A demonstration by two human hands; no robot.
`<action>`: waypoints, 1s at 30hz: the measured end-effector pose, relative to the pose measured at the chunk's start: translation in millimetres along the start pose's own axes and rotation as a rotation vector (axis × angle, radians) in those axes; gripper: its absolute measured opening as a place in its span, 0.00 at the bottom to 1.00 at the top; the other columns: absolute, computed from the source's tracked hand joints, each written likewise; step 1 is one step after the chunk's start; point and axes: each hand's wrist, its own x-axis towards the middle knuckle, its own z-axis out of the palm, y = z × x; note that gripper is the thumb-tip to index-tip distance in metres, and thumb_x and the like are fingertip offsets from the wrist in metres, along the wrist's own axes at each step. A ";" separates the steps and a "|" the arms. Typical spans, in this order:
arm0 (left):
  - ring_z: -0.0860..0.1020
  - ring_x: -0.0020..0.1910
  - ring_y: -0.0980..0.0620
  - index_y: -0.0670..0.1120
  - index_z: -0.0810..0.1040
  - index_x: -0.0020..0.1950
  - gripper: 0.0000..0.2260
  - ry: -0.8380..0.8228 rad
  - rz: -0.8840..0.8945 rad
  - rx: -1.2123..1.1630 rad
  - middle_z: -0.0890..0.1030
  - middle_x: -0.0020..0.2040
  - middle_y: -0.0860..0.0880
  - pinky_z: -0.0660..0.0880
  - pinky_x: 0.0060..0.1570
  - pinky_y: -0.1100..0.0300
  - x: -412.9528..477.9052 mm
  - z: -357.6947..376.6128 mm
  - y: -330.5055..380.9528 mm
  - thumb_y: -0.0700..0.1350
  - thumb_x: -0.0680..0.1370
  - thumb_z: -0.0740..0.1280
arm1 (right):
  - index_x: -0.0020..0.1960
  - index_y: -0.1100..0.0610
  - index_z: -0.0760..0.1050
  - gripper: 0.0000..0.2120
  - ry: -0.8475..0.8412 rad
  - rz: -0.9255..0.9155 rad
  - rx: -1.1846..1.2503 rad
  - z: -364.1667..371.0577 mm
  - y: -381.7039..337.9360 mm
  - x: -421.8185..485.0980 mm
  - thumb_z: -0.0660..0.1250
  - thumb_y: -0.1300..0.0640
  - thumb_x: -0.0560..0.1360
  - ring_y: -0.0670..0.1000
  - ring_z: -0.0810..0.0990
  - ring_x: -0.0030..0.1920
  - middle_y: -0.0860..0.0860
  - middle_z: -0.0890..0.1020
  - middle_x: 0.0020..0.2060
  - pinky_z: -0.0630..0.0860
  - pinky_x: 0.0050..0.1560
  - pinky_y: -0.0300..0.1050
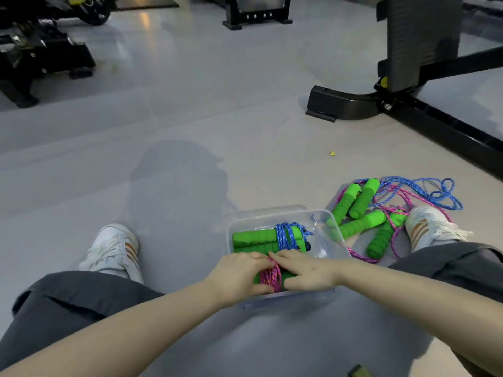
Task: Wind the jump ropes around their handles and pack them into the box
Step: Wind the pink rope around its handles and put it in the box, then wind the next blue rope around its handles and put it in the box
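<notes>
Clear box [283, 210], two bundles inside.
Your left hand [239, 270] and right hand [303, 268] clasp the pink bundle [270, 276] at its near side; blue bundle [261, 239] lies behind.

A: Any lettering legible?
B: None. Round yellow sticker [384, 82] on the black machine frame [353, 100], too small to read.
A: Brand marks?
B: Orange stripes on both white shoes [424, 227], no wording that I can make out.

Pink-wound bundle [269, 278] mostly covered, bottom-edge object [359, 372] cut off
</notes>
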 end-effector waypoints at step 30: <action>0.73 0.61 0.51 0.51 0.74 0.62 0.17 0.253 -0.048 0.139 0.76 0.60 0.52 0.72 0.53 0.57 73.7 -43.7 48.3 0.58 0.81 0.55 | 0.38 0.55 0.73 0.11 0.303 0.237 0.505 -85.1 46.7 -56.6 0.57 0.65 0.75 0.45 0.75 0.25 0.51 0.76 0.30 0.72 0.27 0.35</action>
